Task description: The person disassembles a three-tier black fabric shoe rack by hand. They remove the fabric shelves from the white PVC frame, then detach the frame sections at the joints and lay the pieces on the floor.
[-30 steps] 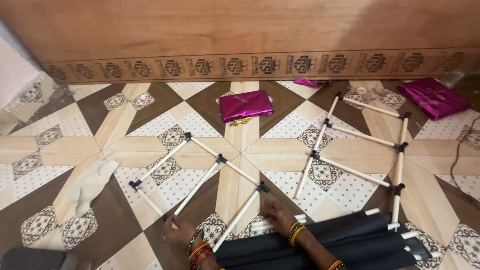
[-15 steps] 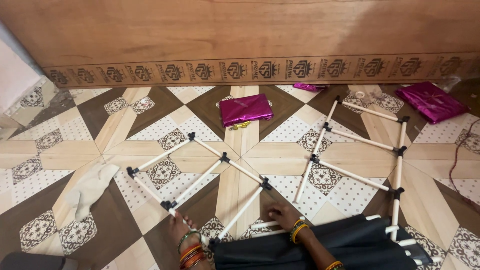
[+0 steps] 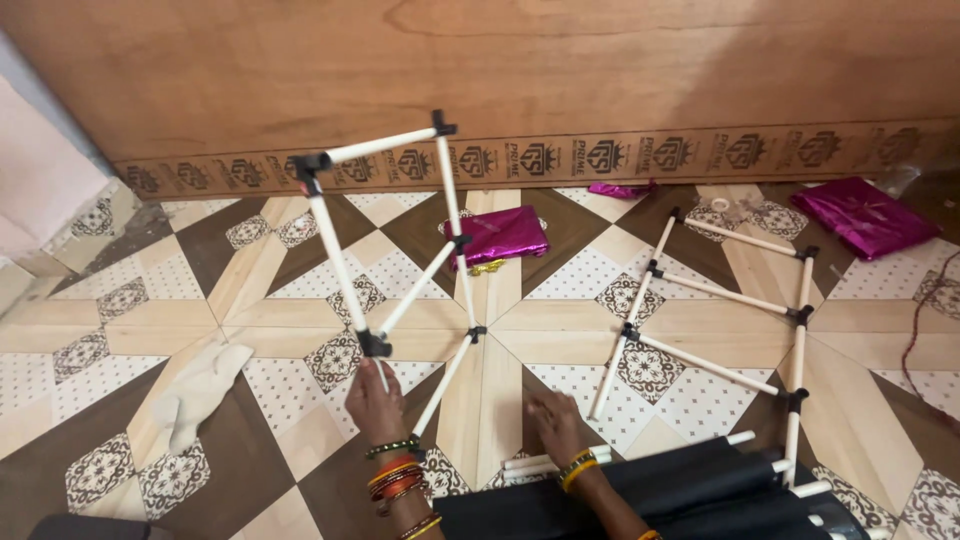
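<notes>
On a patterned tile floor before a wooden board, the left hand grips a white rod frame raised upright, near centre. The right hand rests open on the floor, just beside loose white rods and black fabric.

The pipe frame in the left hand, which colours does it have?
White pipes with black joints on the frame, held up by the left hand; the head view shows it.

The raised frame is smooth white plastic tubing with matt black joints — below it glossy patterned floor tiles, a shiny magenta foil packet, matt black cloth.
</notes>
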